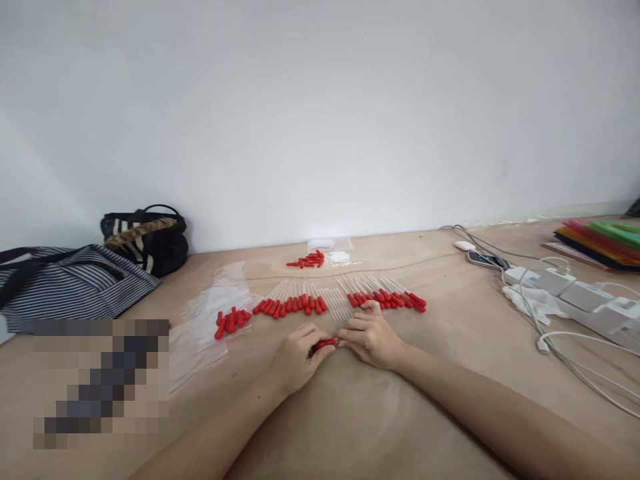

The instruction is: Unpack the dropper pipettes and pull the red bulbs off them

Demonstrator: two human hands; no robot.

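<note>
My left hand [301, 355] is closed around a red rubber dropper bulb [325, 343], its narrow end pointing right. Close beside it, my right hand [371, 339] pinches something thin at the bulb's end, mostly hidden by the fingers. Just beyond the hands lie several bare clear tubes [336, 303] side by side. To their left is a row of droppers [293, 305] with red bulbs toward me, and another row of droppers [385, 299] fans out to the right. Loose red bulbs [231, 322] rest on plastic bags at the left.
Clear zip bags [215, 300] lie at the left. More red bulbs [310, 259] sit by a bag [337, 248] near the wall. Striped bag [75, 287] and black bag [173, 247] stand far left. Chargers [580, 293], cables, a phone [485, 259] and coloured sheets [600, 239] lie right.
</note>
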